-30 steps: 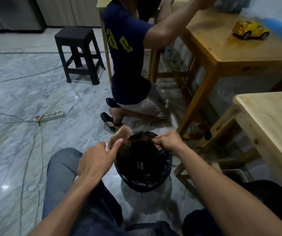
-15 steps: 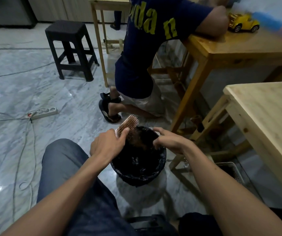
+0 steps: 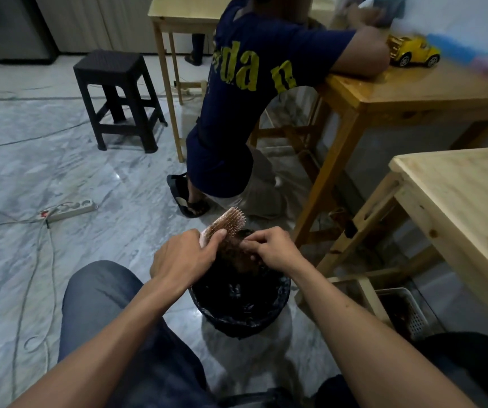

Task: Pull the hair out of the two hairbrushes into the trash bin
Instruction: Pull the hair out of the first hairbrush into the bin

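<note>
From the head camera, the left hand (image 3: 185,257) gripped the hairbrush (image 3: 227,223) by its lower part, fingers curled round it and thumb lying along the bristle side, so that the bristled head stuck up and away, tilted over the far rim of the trash bin (image 3: 238,316). The right hand (image 3: 272,248) sat just beside the left, its fingertips pinched together on a clump of dark hair (image 3: 236,253) at the lower bristles, with the tuft hanging directly above the bin's opening. The bin, lined with a black bag, stood on the marble floor (image 3: 30,160) between the wearer's knees, which were clad in dark jeans. Only one hairbrush showed in this view.

Beyond the bin, another person in a navy shirt with yellow lettering (image 3: 245,92) crouched with their back to the camera, one arm resting on a wooden table (image 3: 413,95) that carried a yellow toy car (image 3: 413,51). A paler wooden table (image 3: 466,189) stood at the right edge, with a white slotted basket (image 3: 404,310) on the floor under it. To the left stood a black plastic stool (image 3: 116,95), and a white power strip (image 3: 70,210) lay on the floor with cables trailing from it.
</note>
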The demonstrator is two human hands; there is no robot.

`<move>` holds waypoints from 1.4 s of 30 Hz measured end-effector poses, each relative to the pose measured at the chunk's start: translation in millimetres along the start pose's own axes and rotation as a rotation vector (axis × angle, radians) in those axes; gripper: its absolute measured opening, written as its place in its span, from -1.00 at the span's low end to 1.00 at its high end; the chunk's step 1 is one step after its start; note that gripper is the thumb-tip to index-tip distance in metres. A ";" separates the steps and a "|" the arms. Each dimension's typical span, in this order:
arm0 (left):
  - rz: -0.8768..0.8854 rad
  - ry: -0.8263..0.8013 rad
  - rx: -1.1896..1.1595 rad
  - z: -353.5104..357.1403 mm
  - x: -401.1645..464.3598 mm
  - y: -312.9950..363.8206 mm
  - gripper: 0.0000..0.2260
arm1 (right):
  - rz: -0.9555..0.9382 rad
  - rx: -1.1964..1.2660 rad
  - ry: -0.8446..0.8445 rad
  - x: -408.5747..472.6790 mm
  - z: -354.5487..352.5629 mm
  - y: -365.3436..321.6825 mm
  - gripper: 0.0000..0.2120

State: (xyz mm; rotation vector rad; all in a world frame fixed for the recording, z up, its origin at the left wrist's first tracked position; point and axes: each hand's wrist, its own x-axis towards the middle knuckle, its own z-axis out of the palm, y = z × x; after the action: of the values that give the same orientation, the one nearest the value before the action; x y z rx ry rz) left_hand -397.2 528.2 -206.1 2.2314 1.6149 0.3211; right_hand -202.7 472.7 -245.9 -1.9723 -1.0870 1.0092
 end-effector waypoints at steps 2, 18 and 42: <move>-0.009 0.010 -0.008 -1.0 0.8 -5.6 -0.38 | 0.014 -0.047 0.090 5.2 0.4 5.2 -0.92; -0.109 -0.094 -0.079 11.0 -3.8 -12.1 -0.46 | 0.213 -0.146 0.012 26.0 4.5 12.0 -0.68; -0.004 -0.115 -0.312 7.7 -18.7 6.7 -0.96 | 0.185 -0.046 -0.130 -0.6 -27.2 19.0 -0.69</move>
State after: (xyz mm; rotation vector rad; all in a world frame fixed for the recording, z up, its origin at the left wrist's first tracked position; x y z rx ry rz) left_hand -394.3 507.4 -209.7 1.9740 1.4028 0.4058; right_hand -172.5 459.1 -248.2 -2.0985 -1.0182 1.2355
